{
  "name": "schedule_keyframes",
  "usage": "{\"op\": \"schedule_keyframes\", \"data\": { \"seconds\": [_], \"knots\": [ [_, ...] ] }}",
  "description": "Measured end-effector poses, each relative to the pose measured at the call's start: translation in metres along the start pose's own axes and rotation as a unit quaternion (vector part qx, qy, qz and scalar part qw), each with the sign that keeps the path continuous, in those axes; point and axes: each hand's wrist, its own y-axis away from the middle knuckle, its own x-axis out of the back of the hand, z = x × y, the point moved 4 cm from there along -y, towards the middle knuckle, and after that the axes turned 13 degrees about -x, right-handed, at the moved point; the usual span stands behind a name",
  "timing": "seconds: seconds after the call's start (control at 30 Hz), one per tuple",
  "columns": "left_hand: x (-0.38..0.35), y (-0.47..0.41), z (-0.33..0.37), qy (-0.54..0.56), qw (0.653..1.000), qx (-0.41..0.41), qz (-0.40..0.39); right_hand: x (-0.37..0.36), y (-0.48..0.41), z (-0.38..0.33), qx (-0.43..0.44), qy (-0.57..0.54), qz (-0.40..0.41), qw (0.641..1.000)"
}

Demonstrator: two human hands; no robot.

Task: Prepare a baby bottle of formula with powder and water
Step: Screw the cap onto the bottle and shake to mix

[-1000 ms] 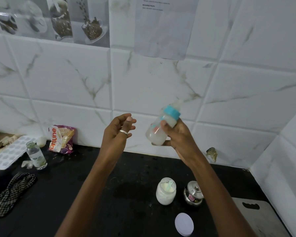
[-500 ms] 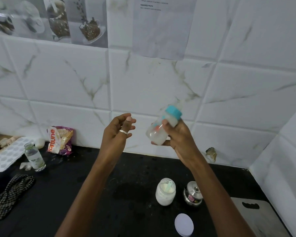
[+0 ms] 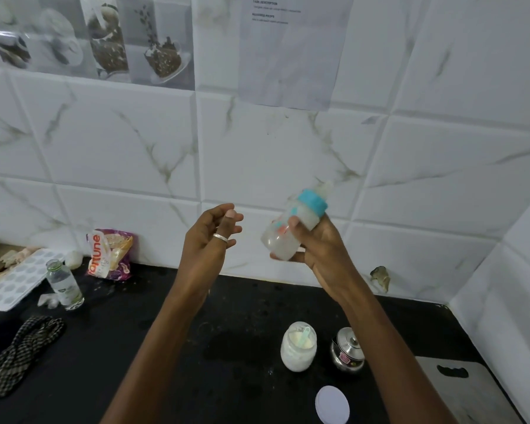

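Baby bottle held up in front of the tiled wall, above the far middle of the black counter; tilted, teal collar and clear teat up-right, base down-left. Cloudy white liquid inside, blurred. Right hand wraps the bottle from the right, thumb across its front. Left hand just left of it, apart, empty, fingers loosely curled, silver ring on one.

Below on the counter: open glass jar of pale powder with a light scoop in it; shiny lidded steel pot just right; round white lid nearer. Far left, small clear bottle, uncapped.

Against a second ago, bottle tilt and grip match; left hand unchanged
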Motion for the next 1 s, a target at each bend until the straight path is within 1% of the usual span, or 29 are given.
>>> {"op": "schedule_keyframes", "data": {
  "seconds": [0.03,0.07,0.13,0.17,0.2,0.27,0.3,0.33,0.4,0.43,0.47,0.53,0.57,0.67,0.7,0.77,0.8,0.9,0.93,1.0],
  "knots": [
    [0.0,0.0,0.0,0.0,1.0,-0.001,0.001,0.0,0.001,0.0,0.002,0.019,-0.003,1.0],
    [0.0,-0.001,0.001,0.001,1.0,0.0,0.003,0.001,0.001,0.0,0.007,0.007,0.005,1.0],
    [0.0,0.0,0.001,0.0,1.0,-0.001,0.002,0.004,0.002,-0.003,0.015,-0.083,0.024,0.996],
    [0.0,0.001,0.001,-0.001,1.0,-0.001,0.001,0.003,0.003,-0.005,0.015,-0.106,0.028,0.994],
    [0.001,0.001,0.001,-0.001,1.0,-0.001,0.001,0.002,0.003,-0.005,0.014,-0.094,0.026,0.995],
    [0.001,0.001,0.002,-0.003,1.0,-0.003,0.0,-0.001,0.003,0.0,0.006,-0.005,0.009,1.0],
    [0.001,0.0,0.002,-0.003,1.0,-0.003,0.0,0.0,0.003,0.001,0.007,0.009,0.005,1.0],
    [0.001,0.0,0.003,-0.003,1.0,-0.002,-0.001,0.001,0.004,0.001,0.01,-0.005,0.014,1.0],
    [0.0,0.001,0.003,-0.002,1.0,-0.001,-0.002,0.004,0.005,-0.002,0.015,-0.085,0.038,0.996],
    [0.0,0.002,0.003,-0.002,1.0,0.0,-0.003,0.003,0.005,-0.003,0.015,-0.101,0.041,0.994],
    [0.0,0.002,0.002,-0.002,1.0,0.0,-0.004,0.002,0.005,-0.003,0.015,-0.081,0.04,0.996],
    [0.0,0.002,0.003,-0.001,1.0,-0.001,-0.004,0.001,0.004,-0.003,0.015,-0.008,0.024,1.0],
    [0.001,0.001,0.003,0.002,1.0,0.0,-0.003,0.002,0.004,-0.004,0.018,-0.005,0.023,1.0],
    [0.001,0.003,0.004,0.004,1.0,0.0,-0.002,0.005,0.006,-0.009,0.028,-0.111,0.041,0.993],
    [0.0,0.003,0.004,0.004,1.0,0.0,-0.002,0.003,0.006,-0.01,0.027,-0.107,0.038,0.993],
    [0.0,0.003,0.005,0.004,1.0,-0.003,-0.004,0.0,0.007,-0.01,0.023,-0.034,0.022,0.999],
    [-0.001,0.003,0.005,0.006,1.0,-0.003,-0.003,0.0,0.006,-0.008,0.023,-0.021,0.018,0.999],
    [-0.001,0.004,0.005,0.009,1.0,0.0,-0.004,0.006,0.008,-0.009,0.026,-0.12,0.036,0.992],
    [-0.001,0.004,0.005,0.008,1.0,0.0,-0.005,0.006,0.008,-0.01,0.02,-0.125,0.033,0.991],
    [-0.001,0.005,0.004,0.008,1.0,0.002,-0.006,0.004,0.008,-0.007,0.006,-0.054,0.017,0.998]
  ]
}}
